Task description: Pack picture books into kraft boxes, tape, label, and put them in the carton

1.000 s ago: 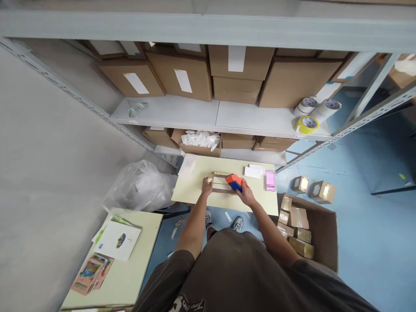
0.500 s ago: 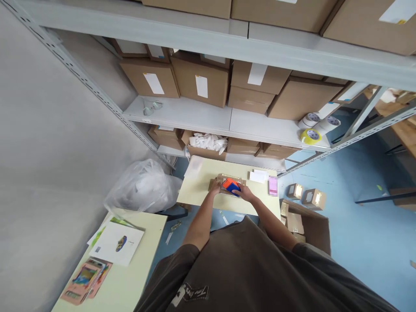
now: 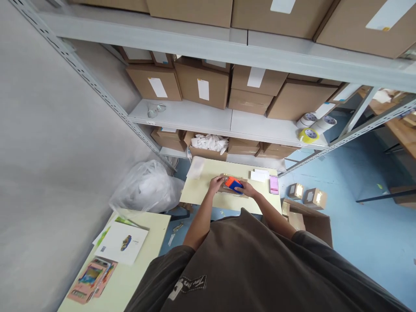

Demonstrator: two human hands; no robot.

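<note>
An orange and blue tape dispenser [image 3: 233,183] rests on top of a small brown cardboard box [image 3: 231,189] on a pale yellow table [image 3: 201,193]. My right hand [image 3: 248,190] is closed around the dispenser from the right. At the box's left end my left hand [image 3: 216,183] presses on the cardboard with bent fingers. Only a little of the box shows between the two hands.
White slips [image 3: 259,175] and a pink item [image 3: 273,185] lie on the table's right part. An open carton of small taped boxes [image 3: 310,221] stands on the blue floor at right. Metal shelving [image 3: 227,123] holds brown cartons and tape rolls [image 3: 308,135]. A plastic bag [image 3: 146,186] sits left.
My head has tilted up, so higher shelves show. The dispenser has moved left along the box toward my left hand, and both hands now sit closer together.
</note>
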